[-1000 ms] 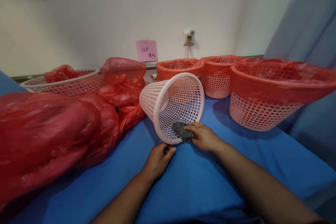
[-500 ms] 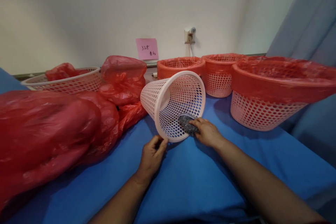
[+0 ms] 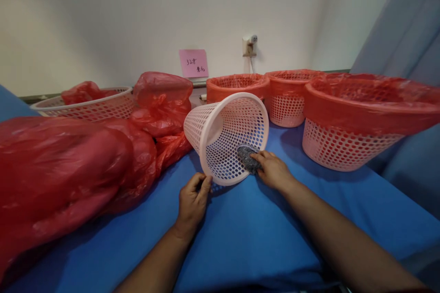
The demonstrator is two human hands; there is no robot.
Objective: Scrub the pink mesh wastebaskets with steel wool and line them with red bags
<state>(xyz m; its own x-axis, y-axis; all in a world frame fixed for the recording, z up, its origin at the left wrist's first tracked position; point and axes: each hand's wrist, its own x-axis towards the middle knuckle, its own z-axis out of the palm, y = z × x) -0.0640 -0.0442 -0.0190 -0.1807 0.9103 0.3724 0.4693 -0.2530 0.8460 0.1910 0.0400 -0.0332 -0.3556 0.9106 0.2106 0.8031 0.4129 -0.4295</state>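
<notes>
Near the blue worktop's middle, our left hand [image 3: 191,201] pinched the light, springy pale-pink plastic mesh basket's [image 3: 227,135] stiffer rim, our right hand [image 3: 273,171] clamping a soft grey scouring pad [image 3: 248,157].

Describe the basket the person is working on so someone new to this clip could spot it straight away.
On the blue table, look at the middle, just ahead of the left hand and right hand. The basket lies tipped on its side, its mouth towards the camera, with a grey pad pressed inside. Unlike the upright lined baskets, it has no red bag.
</notes>
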